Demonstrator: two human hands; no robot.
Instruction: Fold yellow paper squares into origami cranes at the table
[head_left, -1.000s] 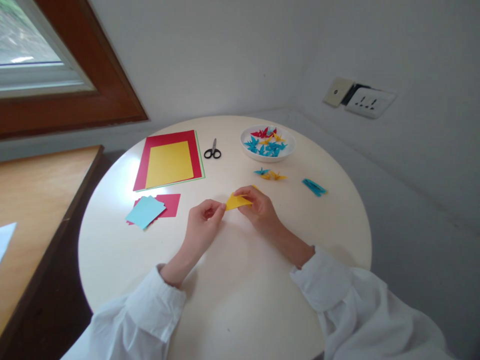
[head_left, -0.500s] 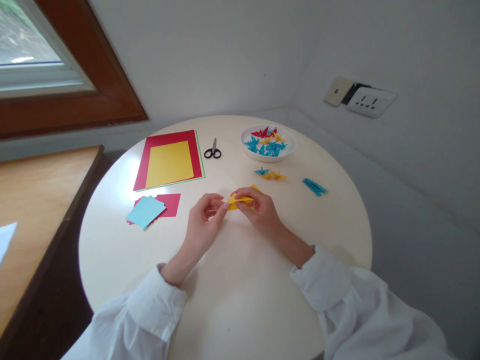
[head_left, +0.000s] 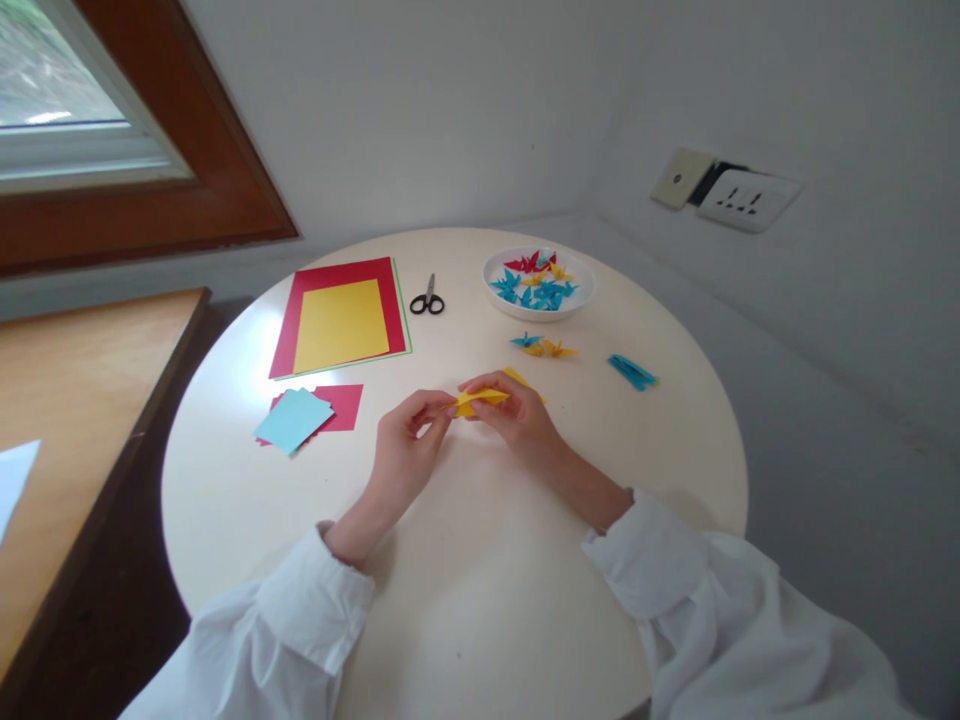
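Observation:
Between my hands, just above the round white table (head_left: 465,560), is a folded piece of yellow origami paper (head_left: 480,399). My left hand (head_left: 411,440) pinches its left tip between thumb and fingers. My right hand (head_left: 517,415) grips the other end, with the thumb below and the fingers over the top, hiding part of the folds. Behind my right hand another bit of yellow paper (head_left: 515,375) pokes out; I cannot tell whether it is a separate sheet. Beyond it stand several small paper cranes (head_left: 553,349), blue and yellow.
A white dish (head_left: 536,312) holds red, yellow and blue paper cranes. Black-handled scissors (head_left: 427,300) lie left of it. Large red and yellow sheets (head_left: 341,325) lie at back left, with light blue squares (head_left: 292,422) nearer. Narrow folded blue strips (head_left: 632,372) lie at right.
My left fingers have closed into a tighter pinch on the tip of the yellow paper. The view has shifted slightly; the other things lie as before.

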